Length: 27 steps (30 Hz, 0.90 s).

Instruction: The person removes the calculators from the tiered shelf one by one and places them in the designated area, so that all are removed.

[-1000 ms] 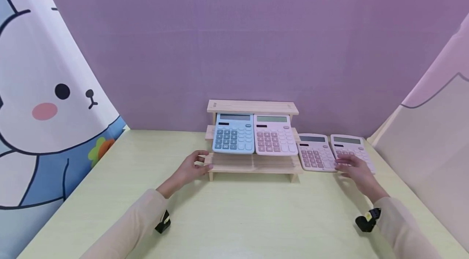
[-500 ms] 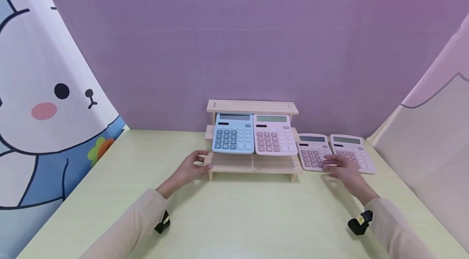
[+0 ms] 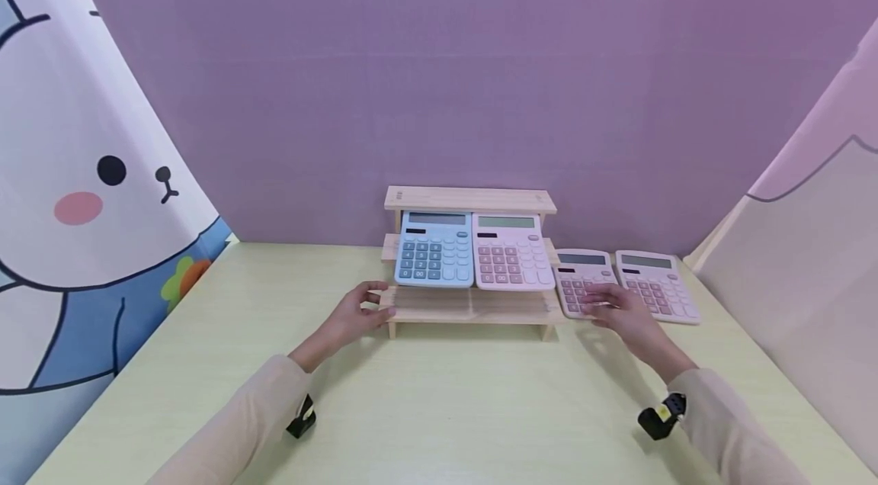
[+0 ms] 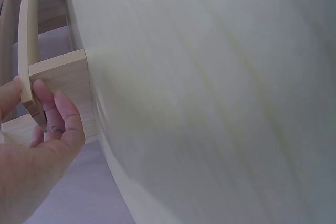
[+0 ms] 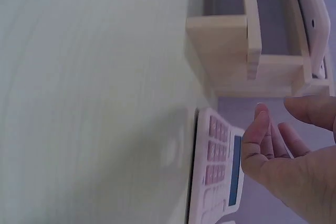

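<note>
Nearest, two pale sleeves (image 3: 240,420) come in over the table's (image 3: 446,401) near edge, a small black device (image 3: 661,415) at each wrist. Farther on, the left hand (image 3: 353,319) pinches the left end of the wooden rack's (image 3: 473,307) bottom shelf, thumb on top and bent fingers underneath. The right hand (image 3: 629,321) holds nothing; its fingers are loosely bent, the thumb well apart, over the lower right corner of a pink calculator (image 3: 575,275). That one lies on the table just beside the rack's right end, and a second pink calculator (image 3: 661,287) lies next to it, towards the table's far right corner. On the rack's middle shelf, a blue calculator (image 3: 434,248) sits at the left end and a third pink calculator (image 3: 513,252) at the right, side by side. Behind the table's far edge hangs purple cloth (image 3: 473,88)
</note>
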Motion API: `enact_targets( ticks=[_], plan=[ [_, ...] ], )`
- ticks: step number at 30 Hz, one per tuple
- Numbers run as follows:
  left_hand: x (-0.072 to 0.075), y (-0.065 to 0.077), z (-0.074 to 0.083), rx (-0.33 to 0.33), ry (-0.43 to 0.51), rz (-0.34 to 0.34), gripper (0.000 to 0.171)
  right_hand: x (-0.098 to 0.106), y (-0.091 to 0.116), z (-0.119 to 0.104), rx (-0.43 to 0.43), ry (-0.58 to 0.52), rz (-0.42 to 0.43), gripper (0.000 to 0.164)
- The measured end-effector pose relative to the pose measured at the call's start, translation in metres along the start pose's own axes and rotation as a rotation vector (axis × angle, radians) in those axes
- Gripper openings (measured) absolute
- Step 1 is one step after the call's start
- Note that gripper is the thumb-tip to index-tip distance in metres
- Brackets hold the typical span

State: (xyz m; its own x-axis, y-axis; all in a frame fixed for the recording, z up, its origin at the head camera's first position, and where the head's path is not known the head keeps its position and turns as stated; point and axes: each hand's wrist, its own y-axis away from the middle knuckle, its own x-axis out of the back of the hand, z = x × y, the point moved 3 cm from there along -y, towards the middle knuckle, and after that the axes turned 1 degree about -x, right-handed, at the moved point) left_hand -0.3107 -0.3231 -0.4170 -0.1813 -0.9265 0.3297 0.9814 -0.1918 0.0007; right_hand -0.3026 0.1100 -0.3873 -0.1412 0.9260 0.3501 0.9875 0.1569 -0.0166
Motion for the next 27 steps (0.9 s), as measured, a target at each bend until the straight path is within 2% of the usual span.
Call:
enact_targets(
  ticks=[10, 14, 27],
  plan=[
    [0.0, 0.001, 0.002, 0.004, -0.002, -0.002, 0.054, -0.016, 0.003, -0.022, 0.021, -0.03, -0.044, 0.042],
    [0.0, 0.001, 0.002, 0.008, 0.002, -0.005, 0.054, -0.023, 0.002, -0.03, 0.032, -0.057, -0.072, 0.045],
    [0.0, 0.002, 0.002, 0.005, 0.001, -0.008, 0.054, -0.037, -0.002, -0.048, 0.0, -0.102, -0.102, 0.05]
  ],
)
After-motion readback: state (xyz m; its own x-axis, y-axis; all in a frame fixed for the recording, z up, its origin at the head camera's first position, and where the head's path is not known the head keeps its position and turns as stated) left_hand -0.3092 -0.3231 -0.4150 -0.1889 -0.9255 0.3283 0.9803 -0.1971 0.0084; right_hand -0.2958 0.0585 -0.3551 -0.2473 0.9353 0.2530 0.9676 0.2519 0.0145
